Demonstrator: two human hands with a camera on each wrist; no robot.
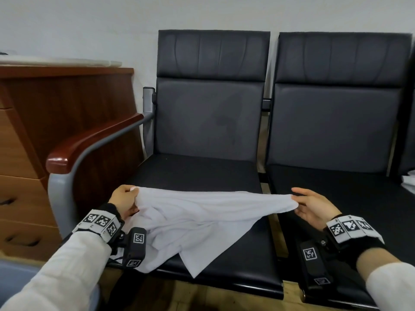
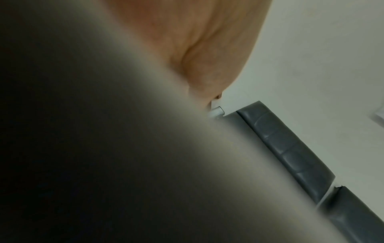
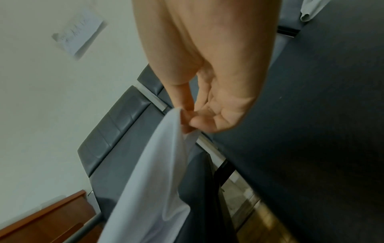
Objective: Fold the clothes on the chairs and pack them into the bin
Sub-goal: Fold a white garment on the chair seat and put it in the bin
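Note:
A white garment (image 1: 197,221) is stretched between my two hands above the front of the left black chair seat (image 1: 202,173), its lower folds sagging onto the seat. My left hand (image 1: 125,198) grips one end at the left. My right hand (image 1: 301,203) pinches the other end over the gap between the chairs. In the right wrist view the right hand (image 3: 187,118) pinches the white cloth (image 3: 158,172) between thumb and fingers. The left wrist view is mostly covered by blurred cloth (image 2: 124,148), with only the palm (image 2: 203,49) showing. No bin is in view.
Two black padded chairs stand side by side against a white wall, the right chair (image 1: 336,122) with more white cloth (image 1: 409,178) at its far right edge. A wooden armrest (image 1: 89,142) and a wooden drawer cabinet (image 1: 33,153) stand to the left.

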